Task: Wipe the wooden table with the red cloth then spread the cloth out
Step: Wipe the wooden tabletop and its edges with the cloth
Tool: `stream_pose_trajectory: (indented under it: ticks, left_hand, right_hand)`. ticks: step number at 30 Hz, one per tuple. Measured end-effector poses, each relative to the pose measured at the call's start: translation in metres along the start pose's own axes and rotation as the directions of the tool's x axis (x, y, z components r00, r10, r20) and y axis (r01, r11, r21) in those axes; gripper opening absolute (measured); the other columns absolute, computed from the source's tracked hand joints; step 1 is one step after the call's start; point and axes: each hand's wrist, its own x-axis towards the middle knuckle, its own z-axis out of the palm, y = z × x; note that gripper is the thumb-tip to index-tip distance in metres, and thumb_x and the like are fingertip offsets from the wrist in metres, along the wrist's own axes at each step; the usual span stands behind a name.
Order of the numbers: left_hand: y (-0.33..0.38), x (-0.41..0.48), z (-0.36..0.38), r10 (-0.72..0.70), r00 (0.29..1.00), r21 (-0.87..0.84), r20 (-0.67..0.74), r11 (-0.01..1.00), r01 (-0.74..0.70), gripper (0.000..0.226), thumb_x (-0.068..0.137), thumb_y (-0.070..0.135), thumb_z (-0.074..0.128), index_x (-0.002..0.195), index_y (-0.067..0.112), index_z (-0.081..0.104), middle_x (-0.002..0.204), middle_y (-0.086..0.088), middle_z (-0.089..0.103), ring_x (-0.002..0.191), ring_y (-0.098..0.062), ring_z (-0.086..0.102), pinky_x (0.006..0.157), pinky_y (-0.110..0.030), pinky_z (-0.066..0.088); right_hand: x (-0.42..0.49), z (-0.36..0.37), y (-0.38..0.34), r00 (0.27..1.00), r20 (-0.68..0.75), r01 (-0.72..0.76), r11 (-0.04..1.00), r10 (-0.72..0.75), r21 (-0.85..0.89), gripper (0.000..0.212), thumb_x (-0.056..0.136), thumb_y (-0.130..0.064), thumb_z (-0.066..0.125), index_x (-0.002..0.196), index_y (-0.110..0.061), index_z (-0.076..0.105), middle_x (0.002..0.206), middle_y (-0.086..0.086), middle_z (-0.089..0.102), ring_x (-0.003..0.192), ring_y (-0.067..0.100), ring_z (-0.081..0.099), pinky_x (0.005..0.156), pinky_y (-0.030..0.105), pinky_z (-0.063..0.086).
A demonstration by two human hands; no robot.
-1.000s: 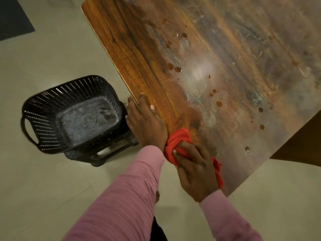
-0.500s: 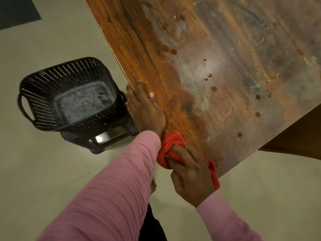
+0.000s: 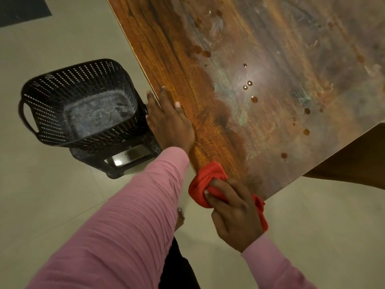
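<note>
The right hand (image 3: 235, 213) grips the red cloth (image 3: 205, 180), fingers curled over the top of it and the wad bunched tight inside the fist. One lump of cloth bulges out past the fingertips and a smaller tail shows behind the knuckles on the far side of the hand. The bundle sits at the near corner of the wooden table (image 3: 270, 59), touching its edge, with part of it hanging off over the floor (image 3: 62, 205). The wrist is bent a little and the back of the hand faces up.

The left hand (image 3: 168, 124) lies flat along the table's left edge, palm down, fingers straight and close together, holding nothing. Its thumb rests on the tabletop while the outer fingers reach past the edge. The arm runs in a long straight line from the lower left, covered by a ribbed pink sleeve (image 3: 125, 215).

The tabletop nearest the left hand looks dark and rich in grain; further in it is cloudy and streaked, with scattered brown drops (image 3: 254, 99).

Beside the table, just left of the left hand, a black perforated basket (image 3: 52, 105) sits on a low dark stool (image 3: 133, 161). A brown shape (image 3: 354, 163) below the table's right edge may be a chair or another piece of furniture.
</note>
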Motion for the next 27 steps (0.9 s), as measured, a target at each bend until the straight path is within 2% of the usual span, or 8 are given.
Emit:
stream_pose_trajectory:
  ticks: [3, 6, 9, 11, 14, 18, 22, 27]
  left_hand:
    - [0.0, 0.001, 0.0, 0.001, 1.0, 0.026, -0.002, 1.0, -0.001, 0.045, 0.1, 0.025, 0.035, 0.145, 0.017, 0.032, 0.156, -0.015, 0.021, 0.143, -0.031, 0.021, 0.114, -0.054, 0.021]
    - [-0.001, -0.001, 0.0, -0.009, 1.0, 0.049, -0.012, 0.999, 0.009, 0.045, 0.101, 0.026, 0.034, 0.145, 0.018, 0.031, 0.156, -0.015, 0.022, 0.143, -0.031, 0.021, 0.114, -0.053, 0.021]
    - [0.001, -0.002, 0.0, -0.015, 1.0, 0.059, -0.024, 0.998, 0.016, 0.044, 0.101, 0.026, 0.034, 0.144, 0.018, 0.032, 0.155, -0.016, 0.023, 0.142, -0.032, 0.022, 0.113, -0.053, 0.02]
    - [0.002, -0.003, 0.0, -0.012, 1.0, 0.078, -0.029, 0.997, 0.014, 0.044, 0.101, 0.026, 0.034, 0.144, 0.017, 0.032, 0.155, -0.016, 0.023, 0.142, -0.032, 0.023, 0.113, -0.052, 0.021]
    - [0.002, -0.001, 0.002, 0.003, 1.0, 0.104, -0.025, 0.995, 0.0, 0.044, 0.101, 0.027, 0.034, 0.144, 0.017, 0.032, 0.155, -0.016, 0.024, 0.142, -0.032, 0.024, 0.113, -0.053, 0.022]
    - [0.005, -0.008, -0.003, 0.063, 0.998, 0.184, -0.013, 0.981, -0.06, 0.043, 0.101, 0.03, 0.031, 0.142, 0.019, 0.032, 0.155, -0.015, 0.025, 0.142, -0.034, 0.023, 0.113, -0.054, 0.019]
    - [0.019, -0.041, -0.003, 0.132, 0.991, 0.197, 0.029, 0.971, -0.135, 0.041, 0.1, 0.03, 0.03, 0.14, 0.023, 0.035, 0.156, -0.013, 0.024, 0.143, -0.034, 0.02, 0.113, -0.054, 0.016]
    - [0.037, -0.082, 0.015, 0.213, 0.972, 0.262, 0.101, 0.937, -0.232, 0.043, 0.099, 0.031, 0.028, 0.139, 0.022, 0.038, 0.155, -0.014, 0.026, 0.144, -0.035, 0.019, 0.115, -0.055, 0.015]
  right_hand:
    - [-0.002, -0.007, 0.024, 1.0, -0.01, -0.004, 1.0, 0.004, -0.031, 0.032, 0.08, -0.021, 0.054, 0.105, -0.013, 0.072, 0.12, 0.009, 0.062, 0.102, 0.031, 0.052, 0.086, 0.044, 0.046]
    - [0.009, -0.019, 0.052, 0.978, -0.077, -0.2, 0.978, 0.195, -0.063, 0.032, 0.083, -0.022, 0.051, 0.104, -0.012, 0.073, 0.12, 0.012, 0.062, 0.106, 0.033, 0.05, 0.089, 0.047, 0.046]
    - [0.012, -0.019, 0.049, 0.934, -0.144, -0.338, 0.939, 0.326, -0.065, 0.034, 0.081, -0.022, 0.049, 0.103, -0.012, 0.073, 0.121, 0.011, 0.062, 0.109, 0.031, 0.046, 0.094, 0.041, 0.04]
    - [0.003, -0.009, 0.024, 0.941, -0.127, -0.322, 0.945, 0.313, -0.059, 0.036, 0.076, -0.022, 0.051, 0.103, -0.014, 0.073, 0.121, 0.01, 0.061, 0.108, 0.032, 0.047, 0.095, 0.037, 0.037]
    - [-0.014, 0.001, -0.001, 0.982, -0.054, -0.18, 0.983, 0.178, -0.036, 0.035, 0.076, -0.018, 0.053, 0.105, -0.013, 0.073, 0.121, 0.01, 0.062, 0.107, 0.033, 0.049, 0.096, 0.04, 0.041]
    - [-0.012, -0.012, 0.027, 0.995, 0.005, -0.098, 0.993, 0.098, -0.064, 0.036, 0.082, -0.025, 0.052, 0.11, -0.014, 0.07, 0.124, 0.011, 0.06, 0.107, 0.033, 0.05, 0.094, 0.043, 0.042]
    - [0.004, -0.033, 0.074, 0.936, -0.014, -0.347, 0.916, 0.351, -0.203, 0.041, 0.084, -0.027, 0.044, 0.116, -0.015, 0.067, 0.129, 0.011, 0.055, 0.116, 0.037, 0.045, 0.1, 0.052, 0.039]
    - [0.033, -0.048, 0.112, 0.851, -0.064, -0.525, 0.845, 0.521, -0.099, 0.046, 0.083, -0.028, 0.038, 0.114, -0.015, 0.069, 0.128, 0.008, 0.055, 0.117, 0.035, 0.043, 0.1, 0.055, 0.038]
